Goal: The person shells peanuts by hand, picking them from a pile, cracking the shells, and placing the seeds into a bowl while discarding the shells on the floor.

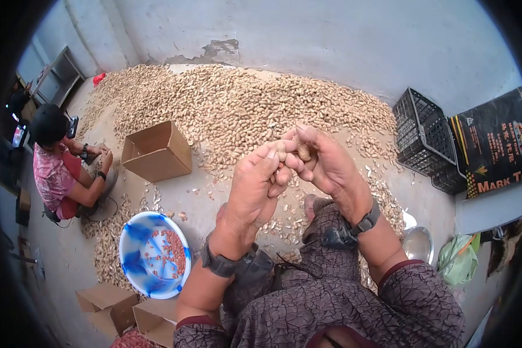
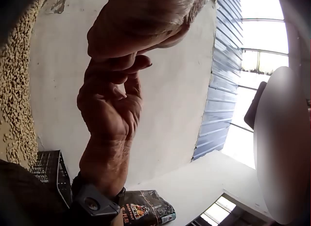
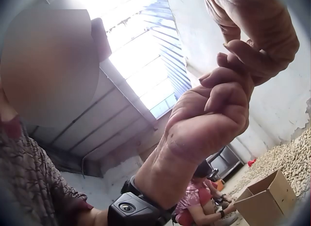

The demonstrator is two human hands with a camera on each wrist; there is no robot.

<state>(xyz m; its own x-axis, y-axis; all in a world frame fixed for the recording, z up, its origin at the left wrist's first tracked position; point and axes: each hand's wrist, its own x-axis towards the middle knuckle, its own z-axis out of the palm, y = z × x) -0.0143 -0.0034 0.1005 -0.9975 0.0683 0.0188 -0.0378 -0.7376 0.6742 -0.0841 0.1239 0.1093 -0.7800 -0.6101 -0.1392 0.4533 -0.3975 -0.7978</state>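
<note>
Both hands meet in front of the chest in the head view. The left hand (image 1: pixel 254 182) pinches a peanut (image 1: pixel 281 152) between thumb and fingers. Against its fingertips, the right hand (image 1: pixel 330 165) has its fingers curled round a peanut pod (image 1: pixel 303 151). In the left wrist view the left hand (image 2: pixel 141 26) is at the top, with the right hand (image 2: pixel 109 107) below it; the peanuts are hidden there. The right wrist view shows the right hand (image 3: pixel 262 34) at upper right, its fingers touching the curled left hand (image 3: pixel 209 111).
A broad peanut heap (image 1: pixel 243 110) lies along the wall. Nearer are a cardboard box (image 1: pixel 167 159), a blue-and-white basin (image 1: pixel 126 249) holding reddish kernels, and scattered shells (image 1: pixel 107 249). A person (image 1: pixel 58 168) sits at left. Black crates (image 1: pixel 423 136) and a metal bowl (image 1: pixel 419 245) stand at right.
</note>
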